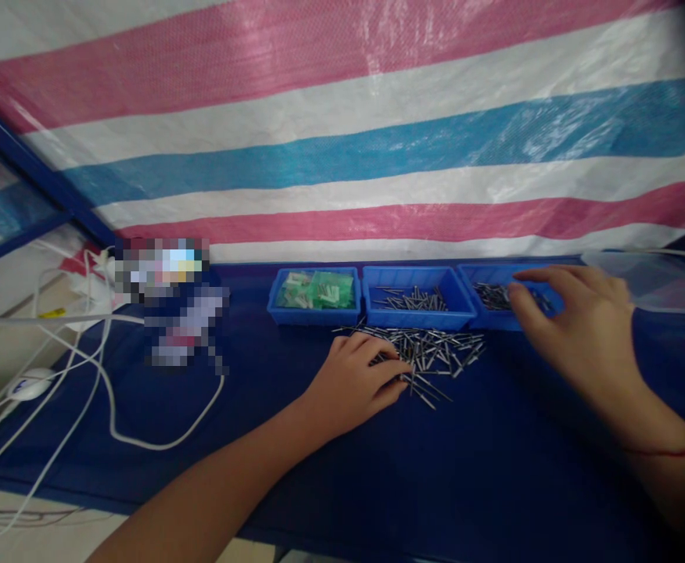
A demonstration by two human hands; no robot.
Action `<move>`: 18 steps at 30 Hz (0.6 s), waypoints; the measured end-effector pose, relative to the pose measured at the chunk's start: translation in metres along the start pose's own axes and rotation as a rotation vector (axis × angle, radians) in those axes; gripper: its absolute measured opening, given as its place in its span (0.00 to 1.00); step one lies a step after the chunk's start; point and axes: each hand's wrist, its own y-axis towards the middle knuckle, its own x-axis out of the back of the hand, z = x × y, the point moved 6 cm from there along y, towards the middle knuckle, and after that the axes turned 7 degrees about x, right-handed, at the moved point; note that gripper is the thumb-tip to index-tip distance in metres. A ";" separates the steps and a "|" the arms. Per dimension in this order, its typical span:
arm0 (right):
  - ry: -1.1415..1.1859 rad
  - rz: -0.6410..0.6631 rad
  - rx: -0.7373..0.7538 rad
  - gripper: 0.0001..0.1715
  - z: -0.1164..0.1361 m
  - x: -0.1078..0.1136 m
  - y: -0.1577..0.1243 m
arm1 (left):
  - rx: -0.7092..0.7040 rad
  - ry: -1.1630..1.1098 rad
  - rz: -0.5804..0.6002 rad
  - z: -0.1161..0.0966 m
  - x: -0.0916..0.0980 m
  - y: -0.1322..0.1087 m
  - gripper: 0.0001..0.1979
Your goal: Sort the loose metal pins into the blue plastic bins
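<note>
Loose metal pins that look like blind rivets (436,349) lie in a pile on the dark blue table. My left hand (357,383) rests at the pile's left side, its fingers curled and closed on a few rivets whose ends stick out past the fingertips. Over the front of the right blue bin (468,301) hovers my right hand (582,328), thumb and fingers apart with nothing visible between them. This bin holds short metal pieces, partly hidden by that hand. More rivets lie in the middle blue bin (418,319).
A left blue bin (313,317) holds green and clear small packets. White cables (137,444) loop over the table's left side near blurred items (187,328). A clear plastic lid or tray (671,285) is at the right. Behind hangs a striped tarp (342,164).
</note>
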 end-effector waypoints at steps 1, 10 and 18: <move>0.073 0.020 0.073 0.14 0.013 0.002 -0.001 | 0.003 0.015 0.019 0.001 -0.002 0.000 0.12; 0.472 0.144 0.461 0.07 0.095 0.001 -0.024 | 0.037 0.082 0.041 0.001 -0.008 -0.001 0.08; 0.496 0.358 0.511 0.10 0.104 -0.016 -0.036 | 0.033 0.091 -0.043 0.000 -0.004 0.000 0.08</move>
